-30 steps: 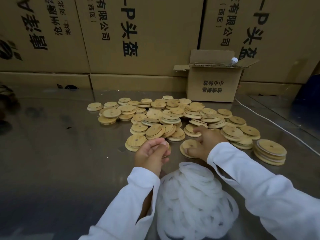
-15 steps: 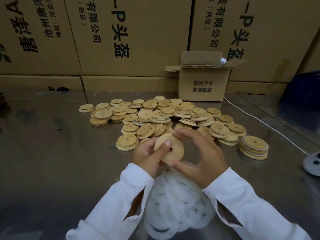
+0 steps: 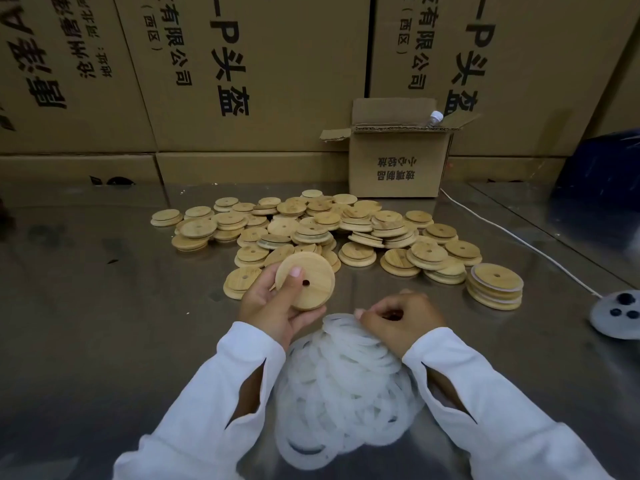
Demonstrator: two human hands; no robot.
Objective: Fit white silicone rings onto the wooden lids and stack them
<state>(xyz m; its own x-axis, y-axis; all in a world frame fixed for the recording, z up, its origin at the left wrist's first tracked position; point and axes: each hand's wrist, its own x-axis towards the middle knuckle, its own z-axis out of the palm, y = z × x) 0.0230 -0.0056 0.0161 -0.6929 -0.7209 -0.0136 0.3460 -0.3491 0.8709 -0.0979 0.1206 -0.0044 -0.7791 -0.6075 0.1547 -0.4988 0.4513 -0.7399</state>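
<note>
My left hand grips a round wooden lid with a small hole, held tilted above the metal table, thumb across its face. My right hand has its fingers curled at the top of a heap of white silicone rings that lies between my forearms; it pinches at a ring there. A wide scatter of loose wooden lids covers the table beyond my hands. At the right a short stack of lids with white rings stands apart.
A small open cardboard box with a bottle in it stands behind the lids. Large printed cartons wall off the back. A white cable runs to a round grey device at the right edge.
My right hand picked a lid from the table and brought it to the left hand. It has since let go and dropped to the ring heap; the left hand holds the lid alone.
</note>
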